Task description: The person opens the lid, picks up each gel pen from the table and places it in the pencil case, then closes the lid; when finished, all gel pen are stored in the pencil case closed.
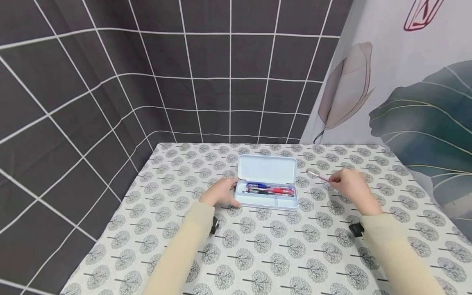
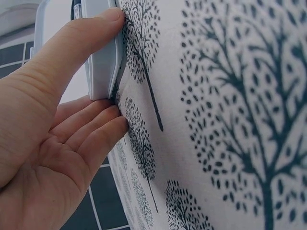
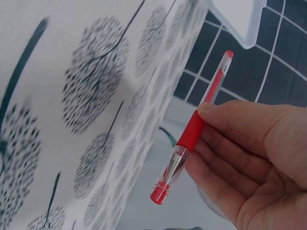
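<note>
A light blue pencil case (image 1: pixel 254 201) lies open on the table, its lid (image 1: pixel 267 169) tipped back. Several pens (image 1: pixel 282 190) with blue, black and red parts lie in its long rear compartment. At the case's left end, my left hand (image 1: pixel 220 191) holds it, thumb on the front side and fingers behind; the left wrist view shows the thumb pressed on the case's side wall (image 2: pixel 103 72). Off to the right of the case, my right hand (image 1: pixel 352 188) pinches a clear-barrelled red gel pen (image 3: pixel 193 129) between thumb and fingers, above the cloth. Its capped end shows in the right wrist view.
A white cloth (image 1: pixel 278 246) printed with grey trees covers the table. Behind it and at the left hang dark curtains (image 1: pixel 250 94) with a white grid. A pale curtain (image 1: pixel 387 82) with leaf shapes hangs at the right. Each wrist wears a black strap (image 1: pixel 356 230).
</note>
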The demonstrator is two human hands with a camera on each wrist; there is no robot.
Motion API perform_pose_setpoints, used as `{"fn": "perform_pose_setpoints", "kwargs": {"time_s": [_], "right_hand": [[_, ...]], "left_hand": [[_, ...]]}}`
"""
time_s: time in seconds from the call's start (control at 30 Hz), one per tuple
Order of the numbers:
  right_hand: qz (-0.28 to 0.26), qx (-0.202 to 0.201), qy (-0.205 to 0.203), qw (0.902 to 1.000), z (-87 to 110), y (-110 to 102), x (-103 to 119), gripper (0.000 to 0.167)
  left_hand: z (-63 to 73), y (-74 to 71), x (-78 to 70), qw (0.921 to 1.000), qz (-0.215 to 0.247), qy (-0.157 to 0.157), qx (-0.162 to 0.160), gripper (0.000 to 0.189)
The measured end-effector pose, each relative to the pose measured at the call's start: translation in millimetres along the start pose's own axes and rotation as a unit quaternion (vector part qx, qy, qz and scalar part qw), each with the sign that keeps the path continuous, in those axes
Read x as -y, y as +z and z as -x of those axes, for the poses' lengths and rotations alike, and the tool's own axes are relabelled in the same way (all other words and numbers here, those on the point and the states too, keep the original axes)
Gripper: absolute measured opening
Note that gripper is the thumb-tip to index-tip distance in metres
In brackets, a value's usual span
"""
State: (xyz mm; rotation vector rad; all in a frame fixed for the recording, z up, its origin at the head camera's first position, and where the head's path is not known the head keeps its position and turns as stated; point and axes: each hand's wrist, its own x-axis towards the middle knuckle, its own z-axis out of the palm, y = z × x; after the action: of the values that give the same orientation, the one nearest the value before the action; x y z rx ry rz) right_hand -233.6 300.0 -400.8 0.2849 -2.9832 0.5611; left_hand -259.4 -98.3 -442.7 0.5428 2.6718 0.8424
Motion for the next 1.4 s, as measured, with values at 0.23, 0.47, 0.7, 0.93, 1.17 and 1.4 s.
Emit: {"fn": "perform_pose_setpoints", "kwargs": {"time_s": [0.23, 0.47, 0.7, 0.93, 1.17, 1.4], "right_hand": [[-0.004, -0.002, -0.007, 1.0, -3.5, 0.9, 14.6, 0.014], [-0.008, -0.003, -0.013, 0.9999, -8.7, 5.7, 24.2, 0.015], [-0.011, 0.001, -0.02, 0.9997, -12.3, 11.9, 35.2, 0.013], [-0.007, 0.007, -0.039, 0.9992, -17.8, 20.4, 43.0, 0.011], [-0.008, 0.008, -0.055, 0.9984, -22.3, 27.3, 56.6, 0.01], [-0.022, 0.019, -0.064, 0.9975, -30.3, 36.2, 76.1, 0.009]], "left_hand": [[0.8, -1.1, -0.5, 1.0, -0.001, 0.002, 0.0, 0.09], [1.6, -2.1, -2.3, 1.0, -0.006, 0.004, -0.001, 0.089], [1.7, -2.7, -2.2, 0.9999, -0.005, 0.014, -0.004, 0.088], [1.8, -2.5, -1.6, 0.9999, 0.002, 0.011, 0.0, 0.088], [1.1, -0.5, -0.6, 1.0, 0.002, 0.003, -0.001, 0.091], [0.2, -0.5, 0.3, 0.9999, 0.005, 0.01, 0.001, 0.09]]}}
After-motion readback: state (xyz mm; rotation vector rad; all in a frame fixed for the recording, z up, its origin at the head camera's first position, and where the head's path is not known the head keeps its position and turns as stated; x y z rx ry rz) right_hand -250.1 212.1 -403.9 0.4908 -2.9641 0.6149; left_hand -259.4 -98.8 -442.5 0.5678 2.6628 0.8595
